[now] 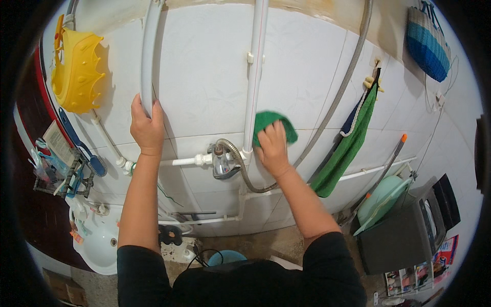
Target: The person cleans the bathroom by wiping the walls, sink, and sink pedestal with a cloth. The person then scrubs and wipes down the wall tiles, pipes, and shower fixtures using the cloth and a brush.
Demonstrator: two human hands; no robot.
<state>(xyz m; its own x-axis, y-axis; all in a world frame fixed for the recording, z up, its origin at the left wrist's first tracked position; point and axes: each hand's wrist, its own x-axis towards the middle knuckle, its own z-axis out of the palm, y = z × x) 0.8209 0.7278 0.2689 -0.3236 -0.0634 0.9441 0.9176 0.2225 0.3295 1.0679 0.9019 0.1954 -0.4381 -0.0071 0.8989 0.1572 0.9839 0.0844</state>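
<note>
My left hand [147,127] is wrapped round a thick whitish pipe [149,56] that runs up the tiled wall. In my right hand [274,148] is a green cloth [265,119], pressed to the white tiles [302,66] just right of a thin upright white pipe [257,56]. The cloth's edge looks slightly blurred. Between my forearms sits a metal water valve [223,168], and from it a flexible metal hose [335,100] loops below my right wrist and climbs the wall.
A yellow crown-shaped shower cap [77,71] and a blue brush [82,143] hang at left, above a white washbasin [105,250]. Right of my arm hangs a green towel [343,148]. Farther right stand a green basin [383,199] and a dark grey bin-like box [396,240].
</note>
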